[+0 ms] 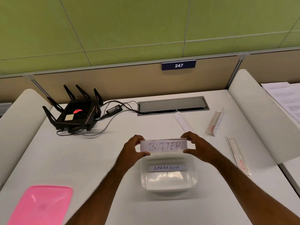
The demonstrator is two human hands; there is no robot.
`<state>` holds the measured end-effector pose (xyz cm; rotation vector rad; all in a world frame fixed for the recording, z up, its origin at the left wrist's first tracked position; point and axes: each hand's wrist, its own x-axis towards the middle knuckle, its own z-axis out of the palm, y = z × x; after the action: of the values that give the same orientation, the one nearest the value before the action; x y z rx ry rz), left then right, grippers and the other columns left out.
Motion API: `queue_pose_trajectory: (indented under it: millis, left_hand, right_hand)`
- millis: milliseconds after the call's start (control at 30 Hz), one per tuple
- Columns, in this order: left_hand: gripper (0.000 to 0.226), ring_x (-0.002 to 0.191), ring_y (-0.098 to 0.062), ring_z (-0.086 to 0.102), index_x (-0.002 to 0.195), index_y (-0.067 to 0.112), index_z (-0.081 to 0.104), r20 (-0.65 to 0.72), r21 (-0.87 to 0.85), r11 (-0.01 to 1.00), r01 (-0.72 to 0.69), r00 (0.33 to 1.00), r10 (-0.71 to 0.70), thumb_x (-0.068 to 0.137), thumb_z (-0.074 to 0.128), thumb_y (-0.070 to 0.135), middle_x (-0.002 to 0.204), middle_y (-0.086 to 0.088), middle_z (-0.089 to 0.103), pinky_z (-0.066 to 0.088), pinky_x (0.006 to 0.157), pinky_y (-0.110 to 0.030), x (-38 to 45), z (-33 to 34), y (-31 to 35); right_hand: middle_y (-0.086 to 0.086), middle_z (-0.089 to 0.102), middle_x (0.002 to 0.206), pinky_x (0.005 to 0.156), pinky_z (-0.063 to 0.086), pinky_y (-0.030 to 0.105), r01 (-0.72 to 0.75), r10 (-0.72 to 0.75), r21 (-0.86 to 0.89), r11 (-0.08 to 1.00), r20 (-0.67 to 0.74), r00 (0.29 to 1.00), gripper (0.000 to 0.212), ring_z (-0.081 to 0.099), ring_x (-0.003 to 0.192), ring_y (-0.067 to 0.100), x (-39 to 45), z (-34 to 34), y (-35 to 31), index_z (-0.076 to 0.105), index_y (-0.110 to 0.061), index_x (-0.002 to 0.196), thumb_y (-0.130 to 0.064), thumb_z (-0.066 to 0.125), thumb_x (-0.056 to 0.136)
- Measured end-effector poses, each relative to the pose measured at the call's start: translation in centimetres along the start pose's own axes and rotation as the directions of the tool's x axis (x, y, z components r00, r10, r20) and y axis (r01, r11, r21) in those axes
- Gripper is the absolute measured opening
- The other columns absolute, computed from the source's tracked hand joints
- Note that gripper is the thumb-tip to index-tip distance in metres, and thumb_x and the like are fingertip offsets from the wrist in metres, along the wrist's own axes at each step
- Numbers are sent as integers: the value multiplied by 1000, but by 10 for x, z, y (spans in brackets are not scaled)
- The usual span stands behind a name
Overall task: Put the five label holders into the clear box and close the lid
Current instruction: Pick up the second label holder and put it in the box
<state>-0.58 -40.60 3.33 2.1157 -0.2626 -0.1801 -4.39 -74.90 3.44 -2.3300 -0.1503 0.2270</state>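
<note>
A pink lid point(40, 206) lies flat on the white desk point(100, 159), close by on the left, well apart from the clear box point(168, 176). The box sits open in the middle. One label holder with the word "LABRADOR" point(167, 168) is inside it.

Just above the far edge of the box, two hands hold up a label holder that says "BUTTER" point(164, 145). The left hand point(133, 148) pinches its left end — thumb under, fingers curled over the top. The right hand point(194, 146) pinches the right end the same way.

Farther back on the right, three more label holders lie on the desk: one near the right edge point(238, 155), one with red print point(215, 121), and one behind the right hand point(183, 121).

At the back left sits a black router point(76, 111) with its antennas up. Beside it are a power brick point(114, 109) and a grey cable slot point(172, 105). A blue sign with "247" point(178, 65) hangs on the divider — the farthest thing.
</note>
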Motion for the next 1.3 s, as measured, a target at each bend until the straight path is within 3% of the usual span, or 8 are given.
queue_pose_trajectory:
  millis: [167, 400, 467, 600, 767, 933, 1067, 1300]
  left_hand:
    - [62, 113, 5, 60, 110, 38, 54, 18, 90, 996, -24, 1000, 23, 63, 94, 31, 113, 25, 64, 50, 90, -14, -16, 3, 0]
    - [57, 108, 1, 58, 115, 36, 60, 88, 235, 966, -106, 992, 88, 67, 91, 33, 114, 25, 60, 49, 93, -22, -40, 14, 0]
    - [56, 105, -5, 56, 117, 37, 61, 108, 296, 948, -119, 990, 91, 69, 90, 36, 117, 26, 58, 46, 91, -23, -46, 17, 0]
    - [57, 97, -14, 50, 119, 39, 61, 133, 376, 918, -128, 988, 84, 68, 89, 41, 116, 32, 58, 38, 79, -12, -55, 21, -2]
    - [57, 93, -15, 50, 113, 37, 63, 170, 433, 889, -150, 982, 82, 63, 89, 46, 110, 26, 64, 45, 79, -24, -60, 25, -2]
    - [55, 86, -15, 48, 105, 31, 63, 219, 510, 842, -177, 973, 72, 60, 90, 49, 100, 16, 68, 47, 71, -26, -63, 31, -4]
    - [50, 87, -17, 49, 104, 25, 67, 264, 577, 795, -187, 964, 34, 64, 88, 47, 103, 11, 70, 47, 74, -28, -62, 36, -3]
    - [39, 99, -22, 57, 107, 24, 73, 358, 669, 710, -219, 933, -50, 74, 83, 43, 106, 3, 74, 48, 79, -28, -53, 47, 2]
  right_hand:
    - [-43, 46, 120, 81, 46, 4, 2, 0, -50, 999, 44, 999, 64, 50, 113, -9, -15, 3, 1, 45, -59, 123, -30, 83, 80]
    - [-37, 51, 116, 85, 39, -1, 25, -15, -116, 993, 87, 996, 66, 44, 114, -17, -32, 10, 7, 45, -63, 110, -29, 88, 73]
    - [-35, 53, 113, 83, 43, 4, 36, -21, -140, 989, 107, 994, 63, 47, 113, -13, -35, 11, 7, 46, -59, 108, -28, 88, 72]
    - [-24, 60, 113, 85, 48, 18, 83, -59, -179, 980, 134, 989, 51, 57, 106, 4, -40, 14, 8, 54, -43, 110, -28, 87, 73]
    - [-16, 65, 119, 106, 35, 36, 153, -116, -292, 944, 138, 984, 48, 59, 108, 12, -48, 20, 10, 60, -30, 114, -34, 86, 75]
    - [-15, 63, 120, 108, 16, 32, 204, -133, -452, 869, 185, 974, 47, 54, 113, 9, -51, 26, 8, 60, -27, 120, -39, 81, 79]
    - [-16, 66, 115, 112, 16, 35, 253, -165, -524, 813, 209, 964, 39, 57, 115, 8, -50, 29, 6, 64, -26, 115, -36, 79, 80]
    - [-13, 66, 119, 115, 9, 38, 295, -92, -668, 684, 321, 942, 33, 53, 121, 10, -45, 41, 4, 63, -28, 117, -38, 72, 86]
